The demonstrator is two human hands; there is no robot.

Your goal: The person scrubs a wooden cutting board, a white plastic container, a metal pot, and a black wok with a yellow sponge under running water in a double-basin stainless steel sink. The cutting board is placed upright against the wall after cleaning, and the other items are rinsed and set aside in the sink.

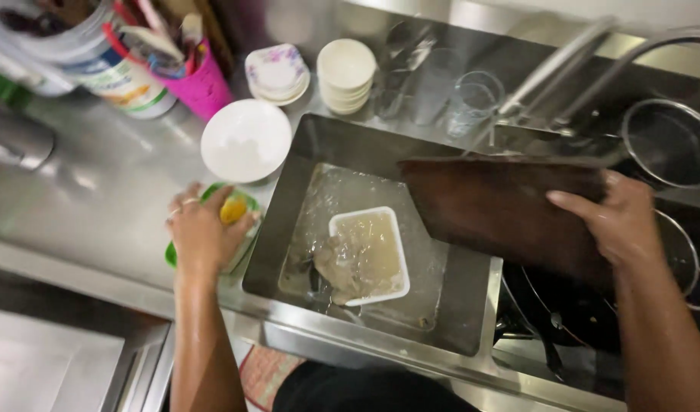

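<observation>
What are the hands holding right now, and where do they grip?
Right hand grips the dark cutting board by its right edge, over the sink. Left hand closes on a yellow sponge, from above.

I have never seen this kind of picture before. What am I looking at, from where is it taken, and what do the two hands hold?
There is no machine here. A person wears a camera on the head, so the single picture looks down at that person's own two bare hands at a steel kitchen sink.

The left hand rests on a yellow sponge that lies in a green dish on the counter. The right hand holds a dark wooden cutting board over the sink.

In the sink stands a white square tray with cloudy water and something pale in it. Behind are a white bowl, stacked small plates, drinking glasses and a pink cup with utensils. A tap and metal pots are at the right.
</observation>
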